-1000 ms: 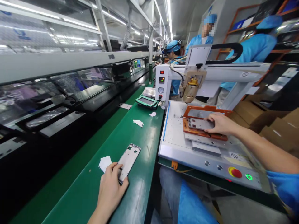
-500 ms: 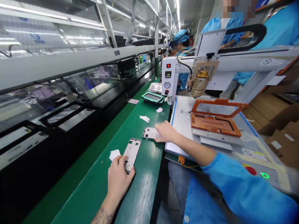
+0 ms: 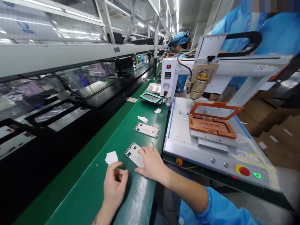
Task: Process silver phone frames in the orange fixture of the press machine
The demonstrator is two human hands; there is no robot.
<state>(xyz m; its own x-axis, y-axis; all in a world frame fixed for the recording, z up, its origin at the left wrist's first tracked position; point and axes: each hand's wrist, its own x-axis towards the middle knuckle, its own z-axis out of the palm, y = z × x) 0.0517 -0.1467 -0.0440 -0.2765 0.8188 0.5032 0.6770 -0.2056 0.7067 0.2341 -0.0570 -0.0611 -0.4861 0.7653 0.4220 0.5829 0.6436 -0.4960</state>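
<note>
My right hand (image 3: 151, 162) lies with fingers spread on the near end of a silver phone frame (image 3: 134, 153) on the green belt (image 3: 98, 187). My left hand (image 3: 114, 184) rests just left of it, fingers curled loosely with nothing seen in them, close to a white paper scrap (image 3: 111, 157). A second silver frame (image 3: 147, 129) lies farther up the belt, untouched. To the right stands a dispensing machine (image 3: 211, 125) with an open orange fixture (image 3: 212, 120), which holds no part.
More white scraps (image 3: 142, 119) and a green tray (image 3: 151, 98) lie farther along the belt. A dark conveyor housing runs along the left. The machine's red button (image 3: 243, 171) and green lamp (image 3: 257, 175) face me. People in blue work beyond; cardboard boxes sit at right.
My right hand left the second frame on the belt and came back onto the near frame. My left hand let go of that frame, which now lies turned at an angle.
</note>
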